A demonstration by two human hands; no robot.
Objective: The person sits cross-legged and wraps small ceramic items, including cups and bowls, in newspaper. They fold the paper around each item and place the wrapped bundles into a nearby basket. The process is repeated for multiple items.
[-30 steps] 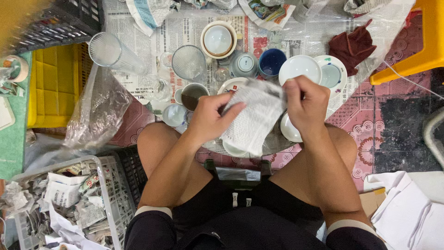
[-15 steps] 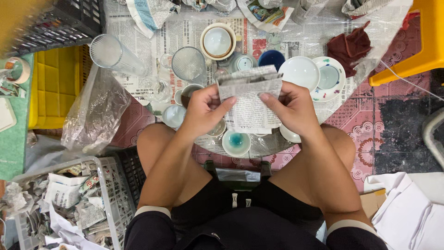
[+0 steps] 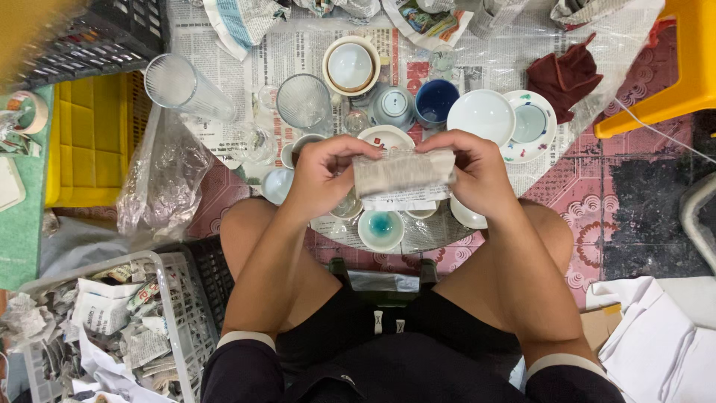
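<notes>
Both hands clamp a grey newsprint bundle (image 3: 403,174): the left hand (image 3: 322,175) grips its left end, the right hand (image 3: 476,173) its right end, above the knees. Just below the grip sits a small bowl (image 3: 381,228) with a teal centre. Beyond it stand a blue cup (image 3: 435,101) and a white plate (image 3: 482,116). Left of the grip lies a clear plastic bag (image 3: 160,179).

Newspaper bundle (image 3: 403,177) conceals its contents

Whatever lies inside the wrapping cannot be seen; a blurred yellow shape (image 3: 30,30) fills the top-left corner, and the yellow stool (image 3: 671,67) is cut off at the right edge.
</notes>
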